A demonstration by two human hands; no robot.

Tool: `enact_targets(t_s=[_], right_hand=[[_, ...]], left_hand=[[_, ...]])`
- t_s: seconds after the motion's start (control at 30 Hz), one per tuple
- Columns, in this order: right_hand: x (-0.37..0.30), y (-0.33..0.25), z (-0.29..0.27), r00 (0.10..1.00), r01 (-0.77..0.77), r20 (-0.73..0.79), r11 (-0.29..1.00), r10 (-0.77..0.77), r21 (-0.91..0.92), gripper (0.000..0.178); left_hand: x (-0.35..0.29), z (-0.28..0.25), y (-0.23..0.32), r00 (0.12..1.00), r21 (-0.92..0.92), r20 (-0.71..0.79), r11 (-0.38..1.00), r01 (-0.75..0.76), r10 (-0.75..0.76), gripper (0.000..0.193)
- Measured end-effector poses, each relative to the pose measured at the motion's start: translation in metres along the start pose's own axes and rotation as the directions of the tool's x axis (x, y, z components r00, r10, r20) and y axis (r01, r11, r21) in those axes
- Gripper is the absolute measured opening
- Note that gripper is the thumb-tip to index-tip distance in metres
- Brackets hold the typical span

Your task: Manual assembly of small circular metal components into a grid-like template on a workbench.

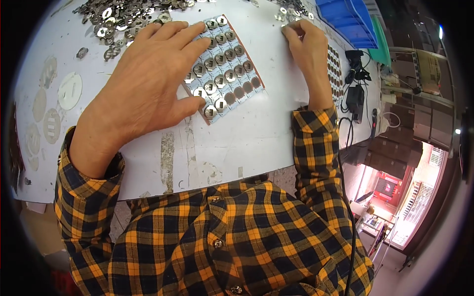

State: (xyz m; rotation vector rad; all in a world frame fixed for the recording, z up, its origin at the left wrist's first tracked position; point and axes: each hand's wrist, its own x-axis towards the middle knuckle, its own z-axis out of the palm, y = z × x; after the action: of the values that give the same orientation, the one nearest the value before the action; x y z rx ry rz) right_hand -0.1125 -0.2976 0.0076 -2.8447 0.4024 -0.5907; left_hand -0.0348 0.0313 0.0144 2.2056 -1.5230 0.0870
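Note:
My left hand [153, 74] lies over the left side of a light-blue panel [236, 69], fingers stretched out and thumb at its lower left edge. Rows of shiny round metal pieces [211, 88] with small slots sit on the panel. Several round spots [239, 92] near its lower right edge look dark brown, without the shiny metal. To the right, my right hand [307, 42] is closed in a pinch, thumb and forefinger together, beside a small heap of metal pieces [291, 12]. What the pinch holds, if anything, is too small to make out.
A large heap of loose metal pieces [116, 22] spreads across the far left. Round pale discs or marks [69, 91] lie at the left. On the right are another dotted panel [335, 74], a blue bin [348, 19] and a black adapter [354, 101] with cables.

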Motion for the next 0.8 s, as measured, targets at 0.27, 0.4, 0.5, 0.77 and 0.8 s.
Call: enact_targets(t_s=[0.27, 0.4, 0.5, 0.77, 0.8], right_hand=[[-0.058, -0.057, -0.038, 0.851, -0.483, 0.484, 0.667, 0.206, 0.567, 0.018], [-0.082, -0.072, -0.048, 0.789, -0.612, 0.589, 0.294, 0.172, 0.734, 0.012], [-0.087, -0.089, -0.05, 0.779, -0.624, 0.614, 0.252, 0.126, 0.739, 0.014], [-0.09, -0.102, -0.044, 0.802, -0.594, 0.581, 0.279, 0.14, 0.754, 0.025], [-0.09, -0.103, -0.045, 0.807, -0.582, 0.578, 0.335, 0.125, 0.741, 0.025]], left_hand=[[-0.001, -0.001, 0.001, 1.0, -0.01, 0.0, 1.0, 0.012, -0.012, 0.077], [0.005, 0.002, -0.002, 0.999, 0.027, 0.02, 0.999, -0.033, 0.032, 0.08], [0.024, 0.063, -0.057, 0.469, 0.058, -0.719, 0.717, -0.695, 0.512, 0.072], [0.023, 0.066, -0.055, 0.512, -0.008, -0.706, 0.717, -0.697, 0.489, 0.072], [0.021, 0.066, -0.055, 0.525, -0.004, -0.7, 0.732, -0.681, 0.485, 0.072]])
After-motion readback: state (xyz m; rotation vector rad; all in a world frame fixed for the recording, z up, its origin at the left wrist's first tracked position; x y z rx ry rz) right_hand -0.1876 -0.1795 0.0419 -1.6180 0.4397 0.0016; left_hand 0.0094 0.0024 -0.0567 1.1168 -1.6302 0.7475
